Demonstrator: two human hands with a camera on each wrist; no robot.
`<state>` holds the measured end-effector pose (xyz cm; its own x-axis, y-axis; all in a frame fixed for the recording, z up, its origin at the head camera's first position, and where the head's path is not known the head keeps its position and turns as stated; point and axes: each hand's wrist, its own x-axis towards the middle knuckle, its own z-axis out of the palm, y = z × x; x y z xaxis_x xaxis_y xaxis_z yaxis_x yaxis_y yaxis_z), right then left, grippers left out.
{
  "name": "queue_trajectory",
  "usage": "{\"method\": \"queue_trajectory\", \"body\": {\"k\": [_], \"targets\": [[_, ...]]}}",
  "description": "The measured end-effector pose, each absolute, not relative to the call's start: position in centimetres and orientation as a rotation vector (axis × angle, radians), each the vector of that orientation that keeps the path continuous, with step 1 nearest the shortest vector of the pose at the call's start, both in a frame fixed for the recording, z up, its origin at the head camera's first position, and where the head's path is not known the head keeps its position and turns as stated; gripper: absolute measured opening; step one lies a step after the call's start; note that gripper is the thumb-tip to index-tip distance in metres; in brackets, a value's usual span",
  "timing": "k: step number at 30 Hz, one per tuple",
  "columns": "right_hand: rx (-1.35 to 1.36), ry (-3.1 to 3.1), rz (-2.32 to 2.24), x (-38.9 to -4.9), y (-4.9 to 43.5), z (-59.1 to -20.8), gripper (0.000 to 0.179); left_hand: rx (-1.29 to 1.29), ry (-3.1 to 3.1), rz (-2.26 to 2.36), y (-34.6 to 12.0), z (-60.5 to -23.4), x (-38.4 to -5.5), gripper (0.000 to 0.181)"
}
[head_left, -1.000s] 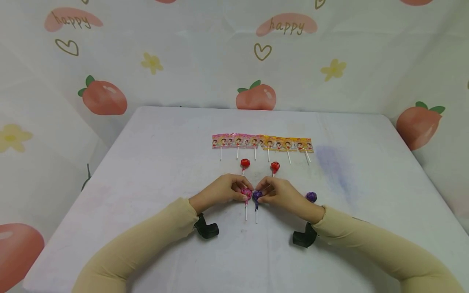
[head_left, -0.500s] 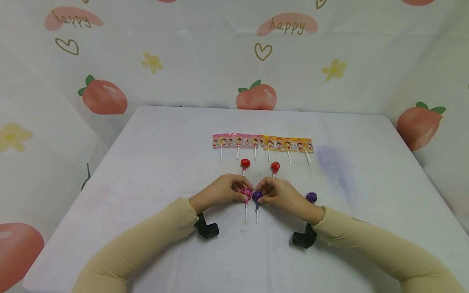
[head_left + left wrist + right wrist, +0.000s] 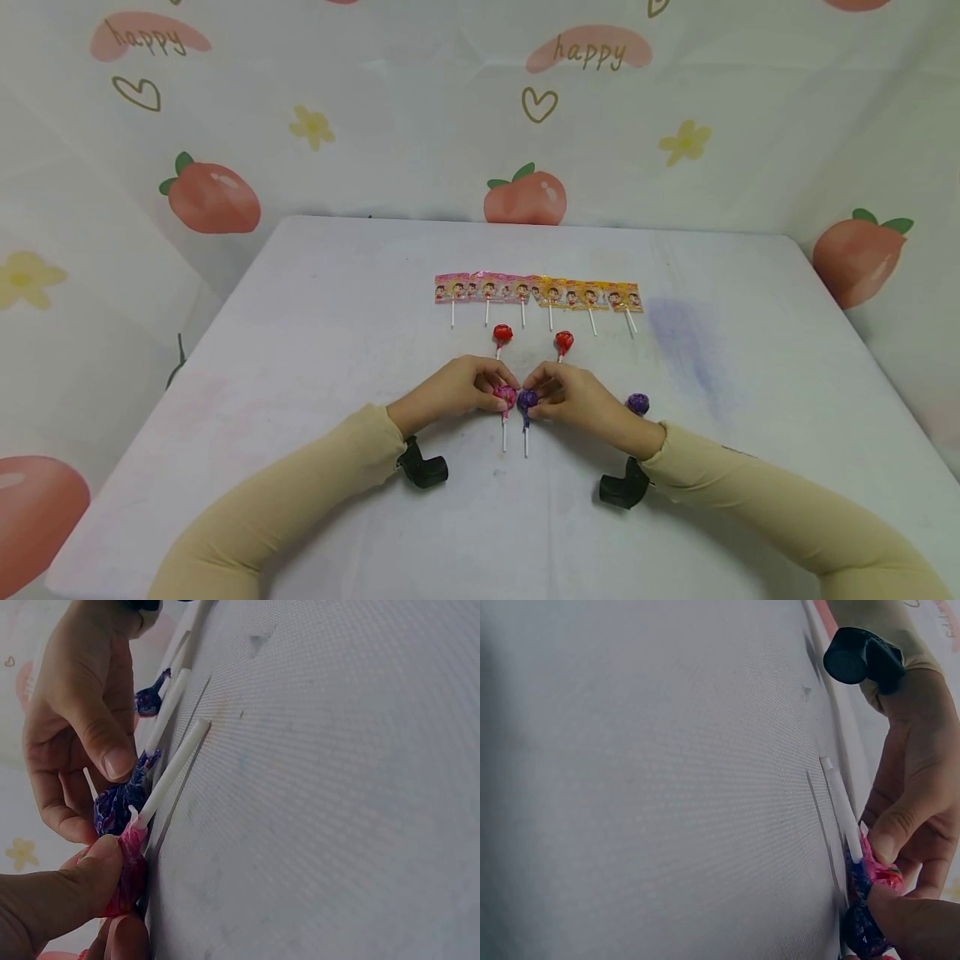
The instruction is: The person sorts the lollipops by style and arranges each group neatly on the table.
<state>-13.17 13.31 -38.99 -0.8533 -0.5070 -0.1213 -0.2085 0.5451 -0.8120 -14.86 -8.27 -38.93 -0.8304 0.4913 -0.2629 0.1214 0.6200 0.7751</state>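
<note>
In the head view, my left hand [image 3: 467, 385] pinches the wrapped head of a pink lollipop [image 3: 505, 396] between thumb and fingers. My right hand [image 3: 581, 402] holds the head of a purple lollipop [image 3: 527, 401] just to its right. The two lollipops lie side by side on the table, white sticks pointing toward me. In the left wrist view, the purple wrapper [image 3: 112, 810] sits close against the pink wrapper [image 3: 133, 881]. From the right wrist, the pink wrapper [image 3: 881, 871] shows behind the purple wrapper [image 3: 861, 930], and my left thumb presses on it.
Two red lollipops, one on the left [image 3: 502, 334] and one on the right [image 3: 564, 342], lie beyond my hands. Behind them runs a row of pink packets [image 3: 487, 288] and yellow packets [image 3: 590, 295] with sticks. Another purple lollipop [image 3: 637, 404] is partly hidden by my right wrist.
</note>
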Motion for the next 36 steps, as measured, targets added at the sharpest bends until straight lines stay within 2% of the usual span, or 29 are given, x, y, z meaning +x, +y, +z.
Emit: {"method": "queue_trajectory", "body": {"k": [20,36], "targets": [[-0.593,2.460,-1.202,-13.2,13.5,-38.4,0.029,0.518,2.389,1.100,-8.3,-38.8,-14.8,0.023],[-0.622,2.536,-1.364,-13.1,18.0,-33.3,0.043,0.538,2.369,1.109,-8.4,-38.8,-14.8,0.023]]}}
